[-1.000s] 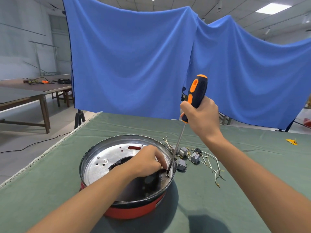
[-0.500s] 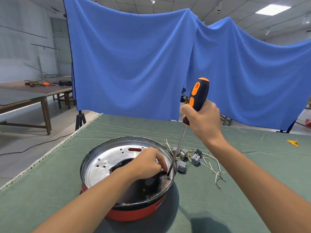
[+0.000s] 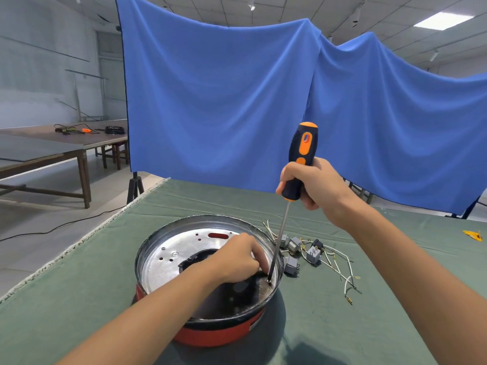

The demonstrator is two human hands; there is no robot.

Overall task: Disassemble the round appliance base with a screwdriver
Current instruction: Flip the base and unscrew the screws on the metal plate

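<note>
The round appliance base with a red plastic skirt and a shiny steel inner pan [image 3: 168,262] sits on the green cloth-covered table [image 3: 79,299], close in front of the person at the near middle of the view. Being low and wide, it stands steady there, so neither hand has to clamp it from outside.

The right hand [image 3: 313,187] is clenched around the lower part of the black-and-orange screwdriver handle [image 3: 301,154], holding the tool nearly upright with a slight lean. The long steel shaft [image 3: 279,238] runs down over the rim at about 3 o'clock of the pan, and its tip meets the dark floor just inside the wall at roughly 4 o'clock. That steep angle most likely keeps the tip square on a screw head; the screw itself is too small to make out.

The left hand [image 3: 237,259] reaches into the pan, fingers curled down right beside the tip. Whether it pinches a screw or only steadies the blade cannot be told, though it seems placed to guide the tip.

At 3 o'clock outside the base lie grey plastic switch blocks [image 3: 313,254] with loose white wires [image 3: 340,267], apparently parts already removed and set aside within reach. A small yellow object [image 3: 473,235] lies far off at the table's right edge.
</note>
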